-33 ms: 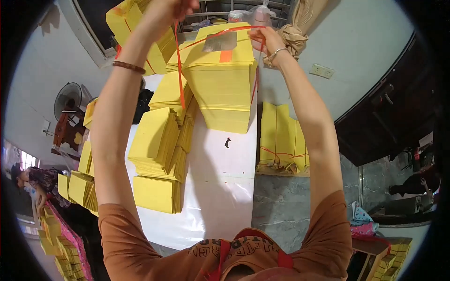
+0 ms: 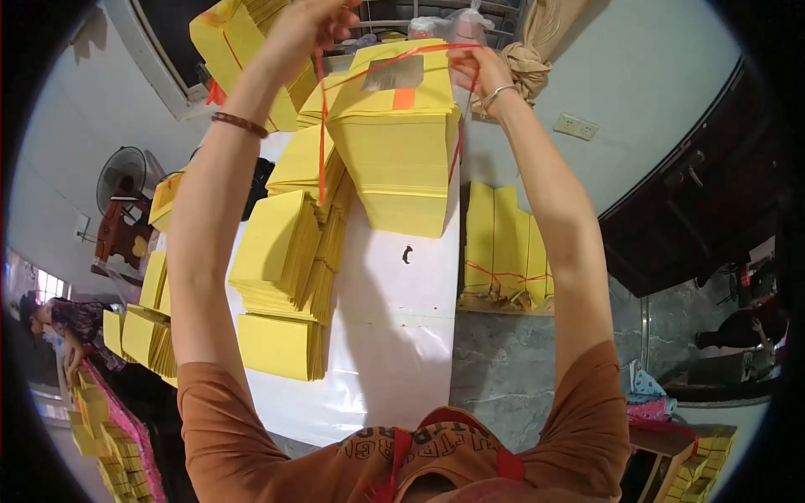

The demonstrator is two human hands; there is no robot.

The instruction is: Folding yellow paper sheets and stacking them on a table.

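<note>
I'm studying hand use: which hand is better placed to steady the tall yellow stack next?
Probably the right hand: it appears close beside the tall yellow stack, red ribbon at its fingers. The left hand looks farther off.

A fan (image 2: 126, 172) stands at left; a socket plate (image 2: 575, 127) sits right, near what may be a dark door (image 2: 683, 180).

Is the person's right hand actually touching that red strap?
Touching. The head view shows the red strap running to the right hand and bending downward in its grip.
</note>
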